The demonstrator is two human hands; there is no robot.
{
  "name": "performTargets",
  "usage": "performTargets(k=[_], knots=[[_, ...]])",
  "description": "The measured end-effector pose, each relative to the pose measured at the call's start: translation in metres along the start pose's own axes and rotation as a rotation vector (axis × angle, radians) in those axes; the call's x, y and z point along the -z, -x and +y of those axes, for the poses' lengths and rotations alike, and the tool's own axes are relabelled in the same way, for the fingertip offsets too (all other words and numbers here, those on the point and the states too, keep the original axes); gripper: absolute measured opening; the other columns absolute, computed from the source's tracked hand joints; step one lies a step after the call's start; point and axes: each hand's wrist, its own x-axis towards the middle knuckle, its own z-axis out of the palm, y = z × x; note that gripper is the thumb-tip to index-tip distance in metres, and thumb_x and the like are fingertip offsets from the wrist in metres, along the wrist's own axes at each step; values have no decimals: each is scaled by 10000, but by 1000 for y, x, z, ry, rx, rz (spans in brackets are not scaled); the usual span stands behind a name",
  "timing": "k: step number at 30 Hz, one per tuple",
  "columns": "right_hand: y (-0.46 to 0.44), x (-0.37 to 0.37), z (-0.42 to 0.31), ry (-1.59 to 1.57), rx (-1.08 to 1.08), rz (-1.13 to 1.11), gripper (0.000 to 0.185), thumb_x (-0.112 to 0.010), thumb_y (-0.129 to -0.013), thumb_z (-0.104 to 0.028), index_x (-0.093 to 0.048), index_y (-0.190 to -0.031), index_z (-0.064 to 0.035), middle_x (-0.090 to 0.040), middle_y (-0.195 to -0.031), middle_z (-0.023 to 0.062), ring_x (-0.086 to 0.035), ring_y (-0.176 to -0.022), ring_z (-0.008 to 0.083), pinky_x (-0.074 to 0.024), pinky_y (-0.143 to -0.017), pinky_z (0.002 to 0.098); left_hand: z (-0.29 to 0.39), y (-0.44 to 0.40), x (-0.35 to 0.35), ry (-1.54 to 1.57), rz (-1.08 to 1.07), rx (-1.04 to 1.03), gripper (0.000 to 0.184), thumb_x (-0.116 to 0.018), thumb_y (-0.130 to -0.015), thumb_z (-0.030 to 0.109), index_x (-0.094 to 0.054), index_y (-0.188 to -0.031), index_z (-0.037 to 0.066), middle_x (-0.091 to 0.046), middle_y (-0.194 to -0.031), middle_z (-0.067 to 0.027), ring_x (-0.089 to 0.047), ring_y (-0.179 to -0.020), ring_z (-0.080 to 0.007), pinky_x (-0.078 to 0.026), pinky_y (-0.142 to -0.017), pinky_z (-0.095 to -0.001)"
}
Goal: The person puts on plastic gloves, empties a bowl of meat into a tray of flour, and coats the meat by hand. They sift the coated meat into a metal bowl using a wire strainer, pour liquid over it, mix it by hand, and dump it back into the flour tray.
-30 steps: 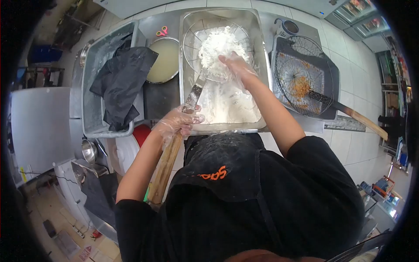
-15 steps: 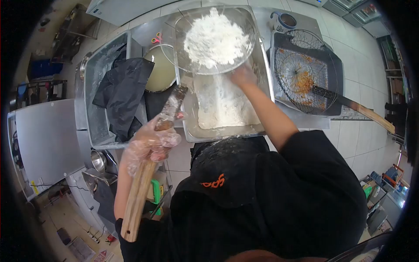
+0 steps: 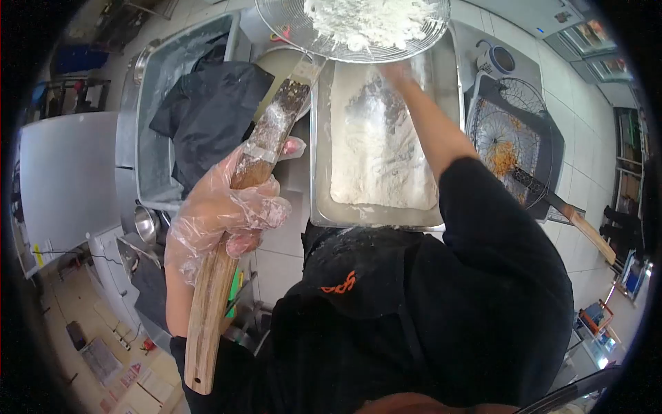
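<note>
My left hand [image 3: 227, 203], in a clear plastic glove, is wrapped round the long wooden handle [image 3: 210, 317] of a round wire strainer [image 3: 372, 54]. White flour [image 3: 376, 19] is heaped in the strainer's mesh; its far side is cut off by the frame's top. Below it, a deep metal tray [image 3: 321, 186] holds a wide layer of flour [image 3: 379, 176]. My right hand [image 3: 396, 72] is just under the strainer's near rim, above the tray. Motion blurs its fingers, and I cannot tell whether it touches the rim.
On the left, a grey tub [image 3: 155, 159] has black cloth [image 3: 207, 121] over it. A pale round pot [image 3: 272, 65] sits behind the strainer's handle. To the right are a dark bin [image 3: 552, 138], a wire basket skimmer [image 3: 514, 141] with orange crumbs below, and a blue-and-white mug [image 3: 496, 61].
The strainer has moved up and right in view, with my left hand and its handle appearing nearer. My right hand has moved up with it. The whole view has also shifted.
</note>
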Motion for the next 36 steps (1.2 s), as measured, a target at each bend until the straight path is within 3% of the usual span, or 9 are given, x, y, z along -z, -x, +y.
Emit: performTargets(k=[6, 9, 15, 18, 19, 21, 24, 29, 36], knots=[[59, 76, -148, -971, -337, -322, 474, -488, -924, -264, -435, -1359, -82, -510, -1331, 135, -538, -1162, 284, -467, -952, 402, 1, -2, 1, -1, -8, 0, 637, -644, -709, -64, -429, -1303, 10, -416, -650, 43, -358, -415, -16, -297, -322, -174], [122, 18, -141, -814, 192, -58, 489, -496, -935, -262, -407, -1387, -97, -464, -1382, 113, -440, -1268, 267, -387, -1041, 410, -5, -6, -1, 7, -9, 13, 640, -640, -707, -68, -426, -1306, 6, -410, -648, 46, -356, -413, -13, -296, -317, -170], [163, 40, -94, -757, -473, -69, 291, -449, -955, -185, -594, -1181, -73, -618, -1145, 114, -596, -947, 192, -484, -816, 332, -30, -17, 14, -23, -41, 99, 610, -695, -720, -4, -450, -1278, 31, -433, -652, 28, -376, -419, -49, -302, -369, -212], [153, 38, -85, 618, -262, -405, 220, -464, -868, -72, -598, -1035, -24, -630, -971, 113, -593, -885, 203, -485, -815, 340, -45, -15, 15, -60, -71, 98, 616, -714, -728, 35, -442, -1281, 26, -452, -657, 12, -393, -417, -63, -308, -373, -232], [153, 28, -97, -184, -420, -134, 270, -450, -891, -118, -566, -1103, 2, -623, -1069, 145, -594, -956, 259, -471, -888, 394, -50, -19, 15, -70, -85, 105, 587, -710, -735, 39, -443, -1257, 20, -469, -663, 10, -408, -418, -56, -310, -362, -217], [145, 58, -172, -210, -308, -556, 416, -436, -947, -274, -480, -1302, -63, -530, -1295, 157, -500, -1185, 310, -348, -1053, 428, -63, -25, 16, -44, -100, 104, 553, -710, -750, 56, -447, -1235, 16, -495, -673, 1, -423, -417, -48, -315, -353, -202], [182, 60, -192, -222, 599, -256, 447, -528, -934, -336, -486, -1333, -139, -432, -1393, 131, -399, -1285, 287, -293, -1088, 413, -74, -32, 12, -38, -127, 120, 548, -708, -753, 53, -450, -1236, 19, -493, -674, 3, -414, -412, -43, -321, -358, -201], [191, 125, -238, -420, -139, -1003, 467, -591, -852, -385, -567, -1244, -133, -608, -1121, 230, -612, -983, 321, -449, -885, 406, -109, -54, 11, -49, -183, 99, 534, -704, -750, 41, -470, -1230, 34, -461, -675, 42, -406, -461, -27, -322, -379, -191], [184, 125, -182, -383, -129, -1103, 461, -573, -839, -339, -582, -1219, -77, -627, -1122, 216, -596, -1049, 302, -437, -924, 399, -127, -70, 15, 7, -180, 83, 650, -737, -709, 54, -413, -1264, -42, -468, -663, -8, -440, -474, -80, -377, -450, -231]])
